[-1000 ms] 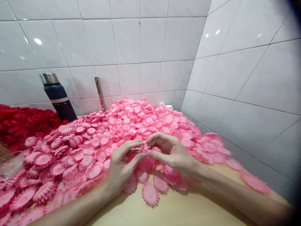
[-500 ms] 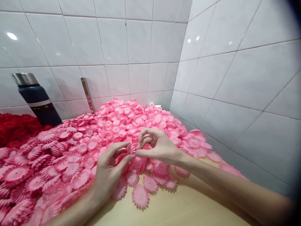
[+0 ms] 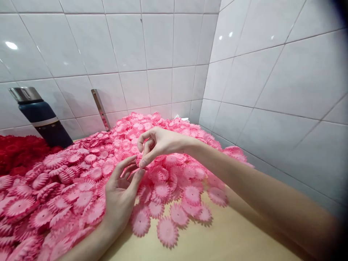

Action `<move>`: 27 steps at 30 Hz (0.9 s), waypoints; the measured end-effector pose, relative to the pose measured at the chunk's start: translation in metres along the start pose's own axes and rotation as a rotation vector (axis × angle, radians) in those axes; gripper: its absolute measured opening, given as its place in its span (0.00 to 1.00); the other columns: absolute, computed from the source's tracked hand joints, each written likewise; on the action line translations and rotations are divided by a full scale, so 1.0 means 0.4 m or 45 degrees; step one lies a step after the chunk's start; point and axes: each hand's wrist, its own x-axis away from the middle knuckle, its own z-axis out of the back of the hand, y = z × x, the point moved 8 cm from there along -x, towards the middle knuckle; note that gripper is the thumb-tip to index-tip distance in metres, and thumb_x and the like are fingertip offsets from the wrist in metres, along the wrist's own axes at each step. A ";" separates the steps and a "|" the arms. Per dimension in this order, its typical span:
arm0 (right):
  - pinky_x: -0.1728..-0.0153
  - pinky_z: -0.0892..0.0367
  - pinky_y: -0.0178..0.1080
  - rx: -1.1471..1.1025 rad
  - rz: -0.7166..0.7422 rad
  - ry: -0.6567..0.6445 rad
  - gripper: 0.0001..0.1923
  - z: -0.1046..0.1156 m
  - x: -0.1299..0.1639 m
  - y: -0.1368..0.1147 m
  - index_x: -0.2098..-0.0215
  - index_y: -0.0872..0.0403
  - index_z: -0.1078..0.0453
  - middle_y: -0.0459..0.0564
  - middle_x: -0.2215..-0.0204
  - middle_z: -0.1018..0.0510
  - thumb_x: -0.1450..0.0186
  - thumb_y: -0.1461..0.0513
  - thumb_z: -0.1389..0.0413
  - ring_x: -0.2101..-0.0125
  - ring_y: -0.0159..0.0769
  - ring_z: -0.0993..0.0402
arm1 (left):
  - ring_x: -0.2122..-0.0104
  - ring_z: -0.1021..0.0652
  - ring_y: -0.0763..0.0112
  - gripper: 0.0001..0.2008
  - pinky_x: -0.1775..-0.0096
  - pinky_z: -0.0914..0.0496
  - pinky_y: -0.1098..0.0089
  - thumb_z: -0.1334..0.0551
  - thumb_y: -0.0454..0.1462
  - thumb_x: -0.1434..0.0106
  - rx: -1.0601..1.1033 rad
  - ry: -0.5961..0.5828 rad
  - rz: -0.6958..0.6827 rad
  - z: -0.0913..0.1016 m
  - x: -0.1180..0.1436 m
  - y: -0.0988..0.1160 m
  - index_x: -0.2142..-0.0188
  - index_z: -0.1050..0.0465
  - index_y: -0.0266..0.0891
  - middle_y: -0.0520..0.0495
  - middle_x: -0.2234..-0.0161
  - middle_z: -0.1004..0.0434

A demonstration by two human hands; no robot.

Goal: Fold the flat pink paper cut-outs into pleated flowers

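Note:
A big heap of pink scalloped flower-shaped discs (image 3: pixel 81 174) covers the wooden tabletop (image 3: pixel 223 239) up to the tiled corner. My right hand (image 3: pixel 157 143) hovers above the heap, thumb and forefinger pinched on a small folded pink disc (image 3: pixel 139 160). Just below it my left hand (image 3: pixel 121 194) rests on the discs, palm turned inward and fingers apart, its fingertips close to the pinched piece but holding nothing that I can see.
A dark blue flask with a steel cap (image 3: pixel 40 117) stands at the back left by a pile of red discs (image 3: pixel 15 154). A metal strip (image 3: pixel 100 108) leans on the white tiled wall (image 3: pixel 272 90), which closes the right side. Loose discs lie near the front edge.
My right hand has lifted up and to the left with the small pink piece. My left hand let go of it and sank toward the heap. The view shifted slightly right.

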 end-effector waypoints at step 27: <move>0.70 0.32 0.36 0.284 -0.061 0.298 0.11 0.098 0.032 0.005 0.73 0.55 0.34 0.44 0.79 0.24 0.49 0.65 0.34 0.74 0.32 0.25 | 0.71 0.29 0.73 0.11 0.63 0.29 0.71 0.39 0.44 0.38 0.011 -0.045 0.240 0.000 0.006 -0.044 0.71 0.30 0.39 0.53 0.72 0.32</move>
